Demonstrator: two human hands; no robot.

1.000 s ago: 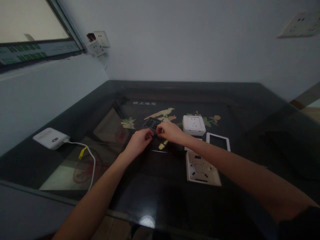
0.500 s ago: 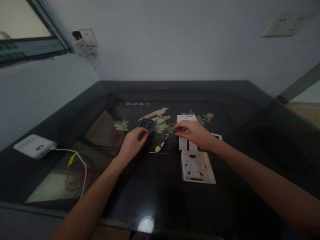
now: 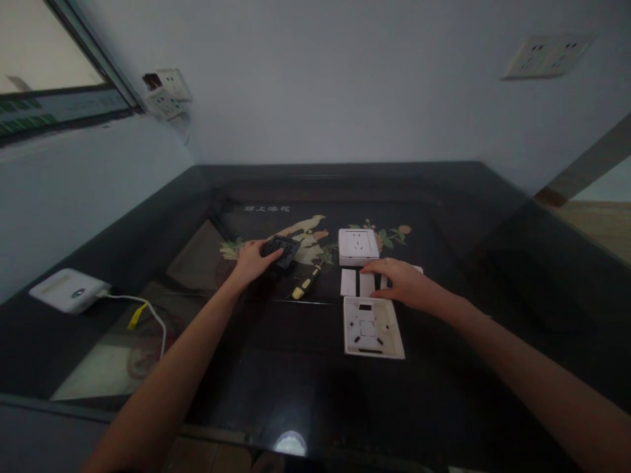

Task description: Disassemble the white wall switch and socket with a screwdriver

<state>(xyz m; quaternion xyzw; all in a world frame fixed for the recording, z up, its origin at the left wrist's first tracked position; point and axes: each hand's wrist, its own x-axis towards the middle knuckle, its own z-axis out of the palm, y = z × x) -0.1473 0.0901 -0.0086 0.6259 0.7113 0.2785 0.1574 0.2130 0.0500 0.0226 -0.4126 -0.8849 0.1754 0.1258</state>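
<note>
A black slotted insert [image 3: 292, 249] sits left of flat white strips [image 3: 349, 282].

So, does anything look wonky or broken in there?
Maybe the socket panel by the window: it sits crooked just below another wall socket, as if hanging loose, though it's too blurry to be sure. Nothing looks spilled.

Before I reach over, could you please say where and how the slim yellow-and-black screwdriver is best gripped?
Probably best pinch the slim yellow-and-black screwdriver across its thick handle, coming from the near side: it lies slantwise, broad end nearest, thin end pointing away rightward.
</note>
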